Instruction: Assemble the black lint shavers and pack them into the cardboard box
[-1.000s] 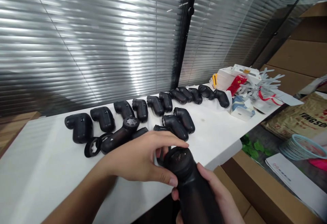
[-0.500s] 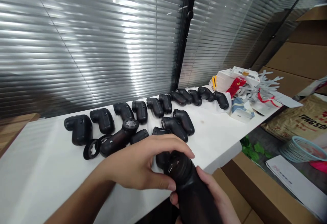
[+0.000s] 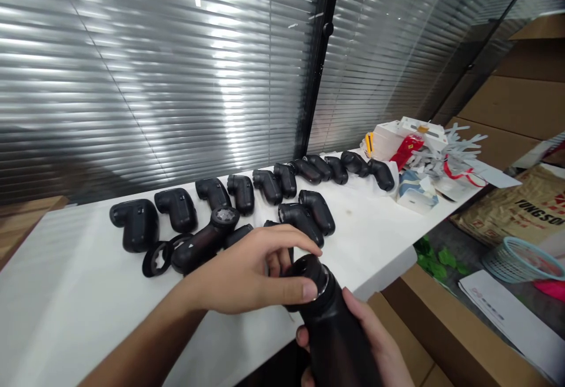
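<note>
My right hand [image 3: 368,331] is wrapped round the body of a black angled device [image 3: 338,340] at the bottom centre. Thumb and fingers of my left hand [image 3: 260,269] grip a black ring [image 3: 306,266] at the device's head. A silvery edge shows between the ring and the head, and the ring looks tilted. Behind my left hand, a black device with a mesh-like round face [image 3: 225,216] lies on the white table [image 3: 106,316]. Beside it are loose black rings [image 3: 156,259]. Several similar black devices [image 3: 179,209] lie in rows further back.
White boxes [image 3: 424,134], a red packet [image 3: 406,150], a yellow cutter [image 3: 369,144] and silvery cut-outs stand at the table's far right. Cardboard boxes [image 3: 445,322] and a blue basket [image 3: 523,260] are below on the right. Window blinds [image 3: 154,69] rise behind the table.
The black ring has shifted and tilted at the device's head, showing a silvery edge. My left thumb has moved up and right over it. My right hand stays round the body.
</note>
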`<move>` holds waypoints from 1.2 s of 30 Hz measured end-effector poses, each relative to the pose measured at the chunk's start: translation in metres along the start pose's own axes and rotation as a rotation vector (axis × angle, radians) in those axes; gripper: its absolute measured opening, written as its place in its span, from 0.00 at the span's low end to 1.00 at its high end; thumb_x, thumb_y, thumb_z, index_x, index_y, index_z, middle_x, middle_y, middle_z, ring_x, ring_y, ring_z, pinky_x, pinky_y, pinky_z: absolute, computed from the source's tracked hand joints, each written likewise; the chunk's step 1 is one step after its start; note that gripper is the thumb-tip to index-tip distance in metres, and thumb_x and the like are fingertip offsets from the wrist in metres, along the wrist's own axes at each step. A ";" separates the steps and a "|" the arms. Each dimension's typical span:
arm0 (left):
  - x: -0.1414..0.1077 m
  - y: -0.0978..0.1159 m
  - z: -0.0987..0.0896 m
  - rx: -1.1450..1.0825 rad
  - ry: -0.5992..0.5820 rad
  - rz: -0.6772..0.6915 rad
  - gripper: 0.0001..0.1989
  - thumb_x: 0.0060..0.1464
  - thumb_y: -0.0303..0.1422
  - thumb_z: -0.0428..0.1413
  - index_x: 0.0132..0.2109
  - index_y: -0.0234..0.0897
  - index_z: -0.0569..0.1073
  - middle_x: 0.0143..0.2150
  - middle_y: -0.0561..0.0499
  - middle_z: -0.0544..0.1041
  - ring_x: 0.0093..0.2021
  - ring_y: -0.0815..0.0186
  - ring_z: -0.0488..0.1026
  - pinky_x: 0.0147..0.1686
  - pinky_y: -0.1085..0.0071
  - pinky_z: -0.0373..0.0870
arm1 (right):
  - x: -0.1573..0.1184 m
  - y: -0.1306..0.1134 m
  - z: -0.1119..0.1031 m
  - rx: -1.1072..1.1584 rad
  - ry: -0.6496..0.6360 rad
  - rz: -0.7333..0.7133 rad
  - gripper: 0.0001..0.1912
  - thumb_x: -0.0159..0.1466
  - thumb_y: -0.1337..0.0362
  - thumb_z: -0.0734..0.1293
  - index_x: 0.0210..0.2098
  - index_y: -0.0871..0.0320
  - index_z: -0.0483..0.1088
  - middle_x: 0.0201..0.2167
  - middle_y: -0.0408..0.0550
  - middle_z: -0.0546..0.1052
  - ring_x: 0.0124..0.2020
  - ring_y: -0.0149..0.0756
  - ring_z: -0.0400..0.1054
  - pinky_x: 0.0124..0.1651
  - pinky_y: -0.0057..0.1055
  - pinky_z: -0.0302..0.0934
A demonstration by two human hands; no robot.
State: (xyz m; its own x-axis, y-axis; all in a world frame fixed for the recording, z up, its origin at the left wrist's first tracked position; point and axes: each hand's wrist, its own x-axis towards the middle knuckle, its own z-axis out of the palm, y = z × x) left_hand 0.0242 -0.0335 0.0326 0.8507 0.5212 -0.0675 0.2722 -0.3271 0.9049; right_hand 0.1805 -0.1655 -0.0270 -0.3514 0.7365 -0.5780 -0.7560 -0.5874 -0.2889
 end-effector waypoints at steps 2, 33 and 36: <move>0.001 0.006 0.006 -0.014 0.030 -0.137 0.22 0.57 0.49 0.58 0.52 0.40 0.73 0.31 0.54 0.71 0.28 0.68 0.67 0.27 0.74 0.65 | -0.001 -0.001 0.002 0.005 0.023 -0.002 0.31 0.63 0.42 0.62 0.28 0.67 0.75 0.19 0.50 0.76 0.21 0.40 0.74 0.25 0.28 0.61; 0.015 -0.006 0.047 0.220 0.322 0.031 0.14 0.58 0.32 0.51 0.26 0.37 0.56 0.27 0.56 0.64 0.29 0.68 0.62 0.30 0.69 0.55 | -0.004 0.008 0.016 0.021 0.124 0.000 0.27 0.63 0.46 0.61 0.30 0.66 0.74 0.21 0.51 0.78 0.17 0.38 0.72 0.24 0.31 0.65; 0.014 -0.009 0.049 0.248 0.341 0.127 0.11 0.56 0.30 0.50 0.26 0.37 0.57 0.27 0.56 0.63 0.29 0.69 0.61 0.30 0.69 0.55 | 0.003 0.014 0.011 0.045 0.111 -0.113 0.28 0.61 0.43 0.63 0.43 0.64 0.72 0.19 0.48 0.76 0.17 0.39 0.71 0.22 0.33 0.65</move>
State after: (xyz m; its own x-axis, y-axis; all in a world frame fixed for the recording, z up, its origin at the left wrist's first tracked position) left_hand 0.0561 -0.0616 0.0035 0.6989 0.6811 0.2182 0.3095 -0.5631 0.7662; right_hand 0.1629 -0.1677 -0.0250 -0.2016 0.7536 -0.6257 -0.8123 -0.4856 -0.3231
